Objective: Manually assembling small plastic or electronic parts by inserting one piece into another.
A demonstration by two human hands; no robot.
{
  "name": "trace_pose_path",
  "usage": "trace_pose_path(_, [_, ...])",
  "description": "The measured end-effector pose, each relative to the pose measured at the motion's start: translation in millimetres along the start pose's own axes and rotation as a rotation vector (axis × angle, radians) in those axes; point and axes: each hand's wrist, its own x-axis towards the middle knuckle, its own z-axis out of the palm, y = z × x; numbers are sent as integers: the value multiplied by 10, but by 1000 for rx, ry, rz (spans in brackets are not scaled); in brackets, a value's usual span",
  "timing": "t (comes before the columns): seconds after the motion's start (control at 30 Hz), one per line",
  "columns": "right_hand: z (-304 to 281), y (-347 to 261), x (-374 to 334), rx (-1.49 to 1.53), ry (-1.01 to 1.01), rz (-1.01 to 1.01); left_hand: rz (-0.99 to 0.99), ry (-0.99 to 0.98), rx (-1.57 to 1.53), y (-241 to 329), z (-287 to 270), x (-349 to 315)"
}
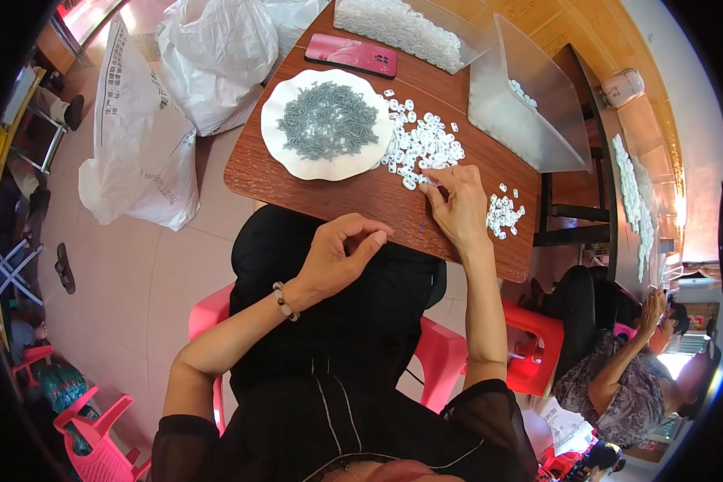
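Observation:
My right hand [458,201] is over the near edge of a loose pile of small white oval plastic pieces with holes [430,143]. Its thumb and index finger close around one of the white pieces at the pile's edge. Just off the table's front edge, above my lap, my left hand [341,251] is closed, thumb and index fingertips together; whatever may be between them is too small to make out. A white scalloped plate [277,149] heaped with small grey screw-like pieces [329,120] stands left of the pile. A smaller group of white pieces [504,215] lies to the right.
A pink phone [350,55] lies behind the plate on the brown table [253,165]. Clear bins [522,104] with white pieces stand at the back. White sacks [149,136] sit on the floor at left. Another person [618,377] sits at right, by a red stool [534,345].

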Motion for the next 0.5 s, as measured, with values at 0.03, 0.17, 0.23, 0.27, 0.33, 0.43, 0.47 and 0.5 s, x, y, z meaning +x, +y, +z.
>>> trace_pose_path(0.03, [15, 8, 5, 1, 0, 0, -1, 0, 1, -1, -2, -1])
trace_pose_path(0.17, [37, 22, 9, 36, 20, 4, -14, 8, -14, -8, -8, -1])
trace_pose_path(0.23, [34, 17, 0, 73, 22, 21, -17, 18, -18, -2, -12, 5])
trace_pose_path(0.27, [18, -1, -17, 241, 6, 82, -31, 36, -29, 11, -10, 12])
trace_pose_path(0.33, [-6, -52, -74, 411, -11, 143, -47, 56, -38, 11, -22, 21])
trace_pose_path(0.43, [-44, -231, -200, 917, -192, 354, -74, 64, -77, -2, -33, 20])
trace_pose_path(0.47, [-55, -302, -237, 940, -221, 365, -109, 69, -139, 6, -19, 18])
trace_pose_path(0.5, [-56, -352, -274, 963, -251, 375, -144, 75, -200, 11, -9, 15])
